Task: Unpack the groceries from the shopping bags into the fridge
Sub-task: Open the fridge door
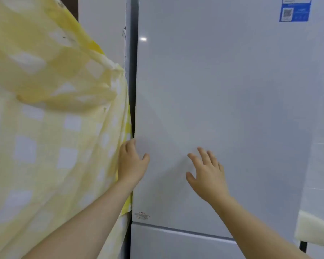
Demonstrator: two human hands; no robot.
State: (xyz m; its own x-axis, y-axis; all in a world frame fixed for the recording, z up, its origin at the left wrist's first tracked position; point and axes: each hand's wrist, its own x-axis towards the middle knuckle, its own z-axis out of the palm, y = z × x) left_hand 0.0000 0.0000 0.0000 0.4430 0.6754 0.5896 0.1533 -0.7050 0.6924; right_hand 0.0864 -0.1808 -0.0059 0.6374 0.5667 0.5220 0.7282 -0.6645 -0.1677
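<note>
Only bare parts of the person show: left hand [132, 161], right hand [207, 174] and both forearms, uncovered right down to the frame's bottom edge. Forearms slim. Footage is soft, so nails and fine marks on the hands can't be made out.

Soft, even indoor light is filling a slightly hazy wide-angle view.
A small glare spot [143, 39] is shining on the glossy fridge door [223, 90]. Faint shadows are spreading there around the left hand [132, 163] and right hand [208, 176], while the yellow cloth [45, 128] (closest to the lens) is blurring.
</note>
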